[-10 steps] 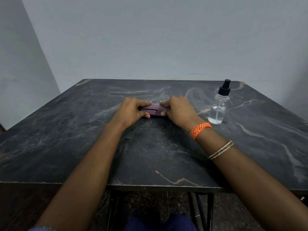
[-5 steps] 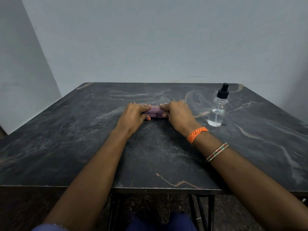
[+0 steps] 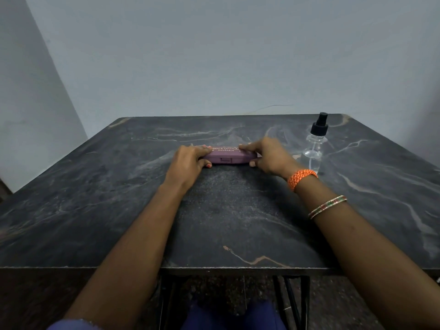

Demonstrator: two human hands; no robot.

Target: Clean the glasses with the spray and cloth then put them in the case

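Note:
A purple glasses case (image 3: 227,155) with gold lettering lies closed on the dark marble table (image 3: 119,198), near its middle. My left hand (image 3: 189,161) grips the case's left end, fingers over the lid and thumb at the front. My right hand (image 3: 269,156) grips the right end the same way. A clear spray bottle (image 3: 315,145) with a black pump top stands upright just right of my right hand. Neither glasses nor cloth is visible.
The table's front edge (image 3: 214,267) runs across the lower view, with black metal legs beneath. A pale wall stands behind the table's far edge. My right wrist wears an orange band (image 3: 301,178) and thin bangles.
The case's lid has come down from slightly open to closed. Both hands have slid apart toward the case's ends, uncovering the lettering on the lid.

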